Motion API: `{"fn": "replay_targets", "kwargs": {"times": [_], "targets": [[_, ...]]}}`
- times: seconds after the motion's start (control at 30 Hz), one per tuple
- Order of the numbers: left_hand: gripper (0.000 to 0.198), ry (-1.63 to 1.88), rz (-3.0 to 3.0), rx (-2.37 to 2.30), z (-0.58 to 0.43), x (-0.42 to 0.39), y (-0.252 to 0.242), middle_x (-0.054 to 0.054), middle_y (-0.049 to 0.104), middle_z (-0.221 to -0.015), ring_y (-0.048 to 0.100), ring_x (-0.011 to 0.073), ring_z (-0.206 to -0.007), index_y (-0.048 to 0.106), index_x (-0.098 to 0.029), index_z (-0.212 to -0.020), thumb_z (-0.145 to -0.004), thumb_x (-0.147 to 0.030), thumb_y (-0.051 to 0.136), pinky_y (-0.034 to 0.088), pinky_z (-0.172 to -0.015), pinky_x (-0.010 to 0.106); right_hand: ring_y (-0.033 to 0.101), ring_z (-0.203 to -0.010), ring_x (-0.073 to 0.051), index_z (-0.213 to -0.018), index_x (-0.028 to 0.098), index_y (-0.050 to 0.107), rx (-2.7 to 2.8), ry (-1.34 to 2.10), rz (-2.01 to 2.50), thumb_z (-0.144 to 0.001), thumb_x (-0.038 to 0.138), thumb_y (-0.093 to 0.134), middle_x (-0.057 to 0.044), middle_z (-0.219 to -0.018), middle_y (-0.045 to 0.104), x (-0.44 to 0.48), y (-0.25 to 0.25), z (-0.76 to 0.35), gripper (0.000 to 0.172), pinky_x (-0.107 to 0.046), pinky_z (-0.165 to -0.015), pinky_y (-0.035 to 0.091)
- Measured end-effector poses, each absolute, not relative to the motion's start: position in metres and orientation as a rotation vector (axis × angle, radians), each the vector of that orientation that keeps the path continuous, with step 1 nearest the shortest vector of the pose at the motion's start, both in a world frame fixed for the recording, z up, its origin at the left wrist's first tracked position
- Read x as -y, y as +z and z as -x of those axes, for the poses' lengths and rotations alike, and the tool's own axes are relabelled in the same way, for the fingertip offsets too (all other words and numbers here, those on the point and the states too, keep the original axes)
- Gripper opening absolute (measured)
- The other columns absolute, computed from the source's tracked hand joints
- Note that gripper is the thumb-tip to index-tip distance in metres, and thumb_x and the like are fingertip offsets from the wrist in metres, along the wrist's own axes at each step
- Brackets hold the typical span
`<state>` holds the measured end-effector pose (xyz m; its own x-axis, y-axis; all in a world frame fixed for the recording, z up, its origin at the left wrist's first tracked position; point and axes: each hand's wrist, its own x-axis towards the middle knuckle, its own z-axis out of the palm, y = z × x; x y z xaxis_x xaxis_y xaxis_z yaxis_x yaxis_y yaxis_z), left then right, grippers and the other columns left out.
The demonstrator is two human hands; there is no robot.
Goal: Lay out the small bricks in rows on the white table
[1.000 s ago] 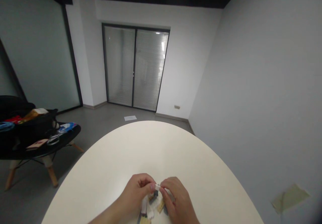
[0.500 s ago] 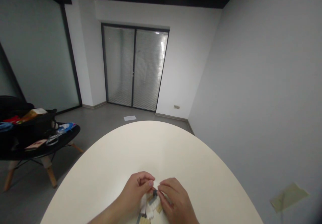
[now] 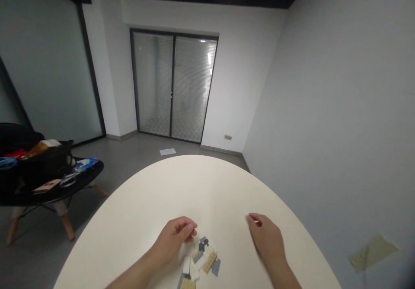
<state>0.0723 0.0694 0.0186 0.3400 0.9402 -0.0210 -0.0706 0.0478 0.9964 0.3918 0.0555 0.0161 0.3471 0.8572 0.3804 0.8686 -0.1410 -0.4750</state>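
Observation:
A small heap of toy bricks, white, grey and tan, lies on the round white table near its front edge. My left hand hovers just left of the heap, thumb pressed against curled fingers, with nothing showing between them. My right hand is well to the right of the heap, over the table. Its fingers are curled and pinched together, and a faint pale speck shows at the fingertips. I cannot make out what it is.
A low black table on wooden legs stands at the left with a dark bag and several small items. Grey floor, a sheet of paper and glass sliding doors lie beyond. A white wall runs close along the right.
The hands were together, pinching a small white piece over the heap. They have parted: the right hand moved away to the right, the left drew slightly left, and the heap is uncovered.

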Motion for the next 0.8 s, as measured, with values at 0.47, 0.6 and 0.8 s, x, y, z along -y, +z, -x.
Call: {"fn": "replay_targets", "kwargs": {"times": [0.47,0.6,0.8], "targets": [[0.026,0.655,-1.923,-1.146,-0.057,-0.065,0.030,0.003,0.067,-0.077,0.058,0.0183,-0.070,0.075,-0.016,-0.091,-0.083,-0.030,0.055,0.040,-0.065,0.026,0.066,-0.091,-0.025,-0.095,0.017,0.076,1.755,-0.171,2.000,-0.092,0.029,0.046,-0.011,-0.097,0.075,-0.065,-0.005,-0.398,0.032,-0.035,-0.089,0.048],[0.020,0.519,-2.017,-1.106,-0.051,-0.061,0.038,0.002,0.067,-0.081,0.060,0.0178,-0.072,0.076,-0.018,-0.089,-0.076,-0.024,0.062,0.040,-0.065,0.025,0.065,-0.092,-0.025,-0.104,0.015,0.076,1.809,-0.219,2.006,-0.092,0.024,0.045,-0.013,-0.102,0.073,-0.067,-0.005,-0.394,0.034,-0.036,-0.091,0.046],[0.042,0.361,-2.149,-0.998,-0.044,-0.057,0.049,0.002,0.063,-0.091,0.057,0.0229,-0.088,0.076,-0.024,-0.094,-0.059,-0.045,0.085,0.040,-0.076,0.027,0.066,-0.097,-0.025,-0.114,0.014,0.073,1.823,-0.290,2.013,-0.094,0.019,0.038,-0.015,-0.110,0.073,-0.066,-0.006,-0.393,0.041,-0.037,-0.090,0.048]]}}
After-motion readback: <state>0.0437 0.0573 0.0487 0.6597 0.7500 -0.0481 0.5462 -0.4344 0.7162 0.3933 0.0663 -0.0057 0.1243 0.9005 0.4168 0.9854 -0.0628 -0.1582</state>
